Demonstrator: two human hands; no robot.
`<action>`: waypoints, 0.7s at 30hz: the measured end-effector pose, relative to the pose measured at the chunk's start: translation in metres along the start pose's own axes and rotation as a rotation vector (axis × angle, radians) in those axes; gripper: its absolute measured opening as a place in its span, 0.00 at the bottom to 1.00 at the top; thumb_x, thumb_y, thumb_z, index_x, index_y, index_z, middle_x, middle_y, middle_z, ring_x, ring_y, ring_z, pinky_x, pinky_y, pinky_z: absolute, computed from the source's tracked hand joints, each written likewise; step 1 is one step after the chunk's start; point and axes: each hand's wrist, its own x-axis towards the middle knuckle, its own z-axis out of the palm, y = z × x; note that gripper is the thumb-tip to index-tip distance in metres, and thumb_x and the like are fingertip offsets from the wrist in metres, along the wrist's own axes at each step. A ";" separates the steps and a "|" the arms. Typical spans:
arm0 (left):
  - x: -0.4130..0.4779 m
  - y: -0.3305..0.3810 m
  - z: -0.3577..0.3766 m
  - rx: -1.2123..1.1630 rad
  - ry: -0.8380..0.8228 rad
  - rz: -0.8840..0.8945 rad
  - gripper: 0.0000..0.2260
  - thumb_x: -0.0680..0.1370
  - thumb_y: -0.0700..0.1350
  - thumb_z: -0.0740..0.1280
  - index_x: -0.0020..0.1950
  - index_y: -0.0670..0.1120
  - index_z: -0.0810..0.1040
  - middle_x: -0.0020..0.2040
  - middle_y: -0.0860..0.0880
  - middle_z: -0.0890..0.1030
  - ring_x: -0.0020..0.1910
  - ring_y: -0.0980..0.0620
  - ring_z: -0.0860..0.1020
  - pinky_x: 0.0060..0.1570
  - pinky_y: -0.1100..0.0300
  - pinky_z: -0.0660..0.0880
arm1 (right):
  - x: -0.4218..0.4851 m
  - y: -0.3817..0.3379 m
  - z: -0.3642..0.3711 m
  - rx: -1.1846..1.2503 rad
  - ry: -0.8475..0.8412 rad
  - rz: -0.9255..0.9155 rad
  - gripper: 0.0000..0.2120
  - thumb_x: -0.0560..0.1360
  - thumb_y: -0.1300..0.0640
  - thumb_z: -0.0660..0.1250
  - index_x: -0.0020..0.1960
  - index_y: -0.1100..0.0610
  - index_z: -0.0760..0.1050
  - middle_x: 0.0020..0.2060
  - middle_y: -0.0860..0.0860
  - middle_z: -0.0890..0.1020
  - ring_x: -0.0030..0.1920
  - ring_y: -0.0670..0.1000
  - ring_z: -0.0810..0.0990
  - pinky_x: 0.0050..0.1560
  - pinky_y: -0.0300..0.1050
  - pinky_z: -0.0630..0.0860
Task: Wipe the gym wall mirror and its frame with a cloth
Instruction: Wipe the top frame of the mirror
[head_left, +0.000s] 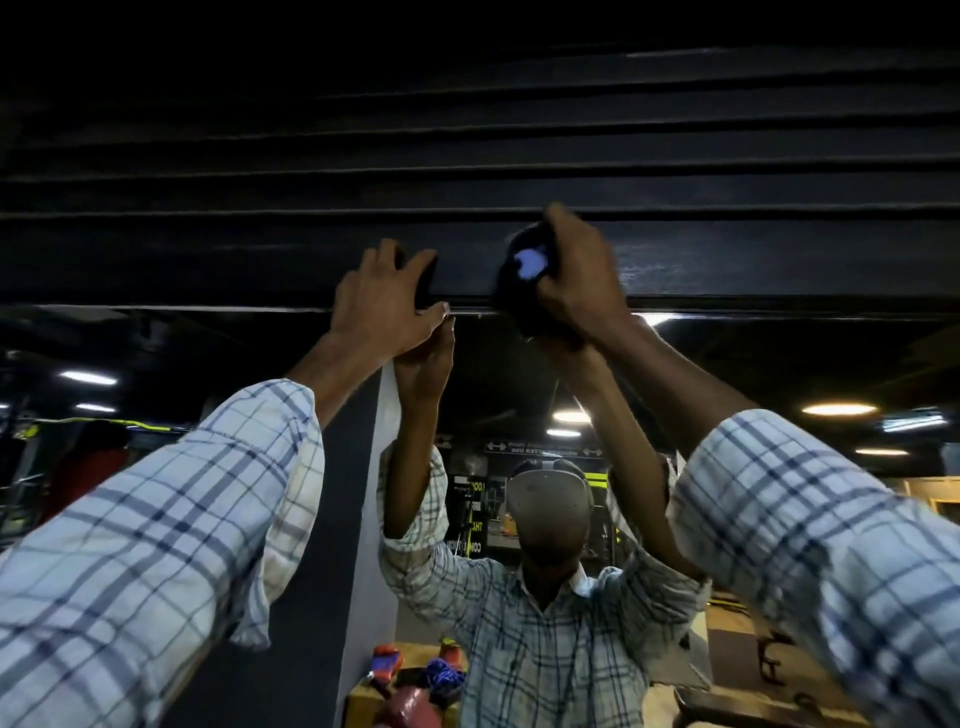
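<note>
Overhead, right hand (576, 283) gripped dark cloth (514, 291), fingers curled round it, pressing it on frame (779, 260). Left hand (382, 306) just left of grip, fingers straight, flat on frame. Mirror (779, 364) directly below grip, reflecting both arms.

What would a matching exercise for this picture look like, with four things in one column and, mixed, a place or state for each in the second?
Things:
1. left hand
2. right hand
3. cloth
4. mirror

Places or states:
A. lies directly below the frame
B. rests open on the frame, holding nothing
C. dark, bunched, pressed against the frame
D. grips the cloth

Pairs: 1-B, 2-D, 3-C, 4-A
</note>
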 end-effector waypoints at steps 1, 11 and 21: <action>0.001 -0.003 0.000 -0.002 0.000 -0.008 0.35 0.80 0.63 0.67 0.83 0.53 0.59 0.75 0.39 0.64 0.70 0.38 0.68 0.64 0.42 0.73 | 0.002 -0.006 0.000 0.037 -0.078 -0.052 0.16 0.77 0.50 0.68 0.53 0.63 0.75 0.48 0.57 0.83 0.48 0.57 0.82 0.49 0.58 0.78; 0.001 -0.036 0.001 0.010 0.019 0.007 0.34 0.80 0.62 0.67 0.82 0.53 0.60 0.75 0.40 0.64 0.71 0.39 0.68 0.63 0.43 0.73 | 0.010 -0.016 0.021 0.011 -0.149 -0.204 0.15 0.77 0.49 0.67 0.52 0.61 0.75 0.47 0.57 0.82 0.48 0.58 0.80 0.47 0.52 0.75; -0.002 -0.100 0.005 0.011 0.036 0.028 0.34 0.81 0.63 0.65 0.82 0.53 0.60 0.75 0.40 0.65 0.70 0.39 0.69 0.62 0.43 0.73 | -0.001 -0.061 0.073 -0.241 -0.107 -0.262 0.11 0.75 0.52 0.69 0.53 0.59 0.78 0.48 0.56 0.82 0.49 0.60 0.79 0.45 0.52 0.70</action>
